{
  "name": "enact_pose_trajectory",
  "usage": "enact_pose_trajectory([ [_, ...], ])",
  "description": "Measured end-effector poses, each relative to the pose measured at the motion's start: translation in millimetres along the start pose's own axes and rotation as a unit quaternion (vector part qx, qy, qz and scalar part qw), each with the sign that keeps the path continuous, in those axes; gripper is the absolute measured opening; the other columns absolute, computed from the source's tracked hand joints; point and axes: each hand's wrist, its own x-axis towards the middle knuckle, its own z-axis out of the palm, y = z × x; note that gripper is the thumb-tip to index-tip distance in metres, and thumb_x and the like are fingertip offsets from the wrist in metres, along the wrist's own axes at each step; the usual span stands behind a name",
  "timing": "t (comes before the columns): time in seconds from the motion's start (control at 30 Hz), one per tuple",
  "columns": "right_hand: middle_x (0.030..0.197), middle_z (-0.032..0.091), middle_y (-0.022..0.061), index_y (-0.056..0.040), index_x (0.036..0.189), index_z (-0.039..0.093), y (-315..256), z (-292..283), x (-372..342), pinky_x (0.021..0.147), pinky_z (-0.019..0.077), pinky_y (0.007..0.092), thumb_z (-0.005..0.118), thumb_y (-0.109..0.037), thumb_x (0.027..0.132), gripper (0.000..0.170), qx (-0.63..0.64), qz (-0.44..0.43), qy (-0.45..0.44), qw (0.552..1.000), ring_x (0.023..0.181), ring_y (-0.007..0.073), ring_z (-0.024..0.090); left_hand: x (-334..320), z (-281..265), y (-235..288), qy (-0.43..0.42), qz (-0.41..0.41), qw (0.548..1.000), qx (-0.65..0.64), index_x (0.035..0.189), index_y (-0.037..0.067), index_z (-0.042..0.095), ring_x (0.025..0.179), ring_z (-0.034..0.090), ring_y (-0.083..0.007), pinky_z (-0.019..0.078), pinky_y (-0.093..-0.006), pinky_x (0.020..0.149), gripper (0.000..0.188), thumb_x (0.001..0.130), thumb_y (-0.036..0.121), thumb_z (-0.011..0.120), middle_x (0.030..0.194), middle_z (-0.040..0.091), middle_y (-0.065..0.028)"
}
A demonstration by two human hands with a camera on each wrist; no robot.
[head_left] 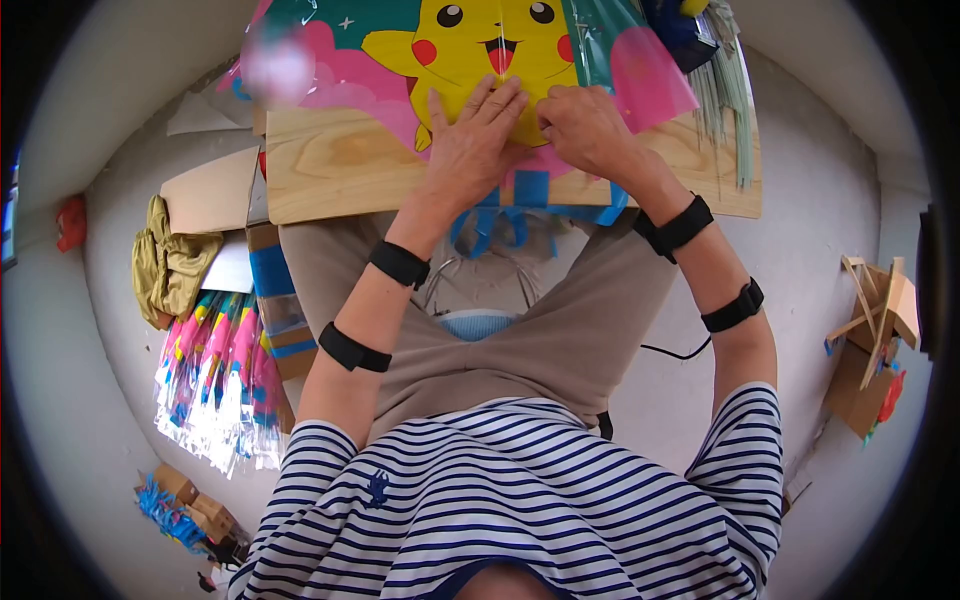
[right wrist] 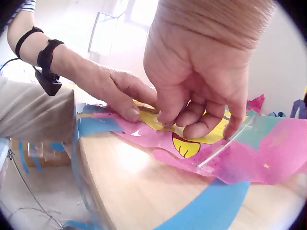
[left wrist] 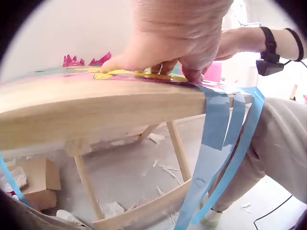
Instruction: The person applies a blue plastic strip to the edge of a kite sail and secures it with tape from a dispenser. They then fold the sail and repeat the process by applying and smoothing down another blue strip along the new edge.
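A glossy plastic sheet (head_left: 650, 80), printed with a yellow cartoon character on pink and teal, lies over a wooden tabletop (head_left: 340, 185). My left hand (head_left: 465, 150) rests on its lower middle with fingers spread. Just to the right, my right hand (head_left: 590, 130) has its fingers curled, and in the right wrist view thumb and fingertips pinch at the sheet's surface. A thin pale stick (right wrist: 225, 147) runs along the sheet beside those fingers. Blue tape strips (left wrist: 218, 120) hang from the front edge of the table, close below the left hand.
Pale green thin sticks (head_left: 735, 110) lie in a bundle at the table's right end. Shiny printed sheets (head_left: 220, 370) hang at the left by a gold cloth (head_left: 165, 265). Cardboard and wood pieces (head_left: 870, 340) stand at the right. My knees are under the tabletop.
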Motion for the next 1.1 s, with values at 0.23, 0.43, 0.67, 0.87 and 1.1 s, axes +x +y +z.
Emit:
enact_pose_trajectory([
  [0.23,0.081,0.066,0.0118,-0.0050,0.079,0.065,2.3,2.1,1.5,0.071,0.0497,0.0460,0.065,-0.008,0.079,0.003,-0.009,0.004,-0.017,1.000,0.080,0.0342,0.066,-32.2,-29.4,42.6,-0.035,0.050,0.998,-0.018,0.132,0.003,0.060,0.143,0.043,-0.0268,0.0188,-0.0660,0.117,0.058,0.082,0.027,0.077,0.146,0.054,-0.0093],
  [0.43,0.083,0.067,0.0116,-0.0052,0.079,0.065,1.9,1.3,1.8,0.069,0.0499,0.0455,0.068,-0.011,0.080,0.006,-0.027,0.009,-0.025,0.999,0.080,0.0336,0.066,-54.3,-12.3,55.4,-0.023,0.064,0.998,-0.014,0.132,0.003,0.060,0.143,0.044,-0.0265,0.0139,-0.0694,0.117,0.062,0.078,0.030,0.078,0.146,0.052,-0.0090],
  [0.67,0.085,0.068,0.0115,-0.0060,0.079,0.066,0.9,3.3,14.1,0.070,0.0502,0.0459,0.066,-0.012,0.081,0.007,-0.061,0.017,-0.050,0.997,0.082,0.0332,0.067,-59.3,-7.2,57.1,-0.008,0.052,0.998,-0.024,0.125,0.002,0.063,0.142,0.042,-0.0262,0.0172,-0.0748,0.113,0.064,0.071,0.030,0.082,0.146,0.050,-0.0097],
  [0.87,0.084,0.066,0.0128,-0.0059,0.078,0.067,-0.9,1.6,26.2,0.068,0.0508,0.0471,0.065,-0.013,0.080,0.007,-0.102,-0.006,-0.062,0.993,0.081,0.0349,0.066,-60.5,-10.2,57.9,-0.024,0.040,0.998,-0.048,0.126,0.003,0.062,0.143,0.040,-0.0262,0.0191,-0.0745,0.111,0.062,0.072,0.027,0.082,0.148,0.048,-0.0088],
  [1.1,0.084,0.065,0.0134,-0.0054,0.077,0.066,2.9,4.0,25.7,0.069,0.0513,0.0478,0.066,-0.012,0.079,0.007,-0.056,-0.012,-0.036,0.998,0.081,0.0357,0.065,-61.6,-12.3,57.3,-0.032,0.036,0.997,-0.057,0.127,0.002,0.061,0.144,0.039,-0.0266,0.0186,-0.0739,0.112,0.064,0.071,0.026,0.082,0.149,0.047,-0.0085],
])
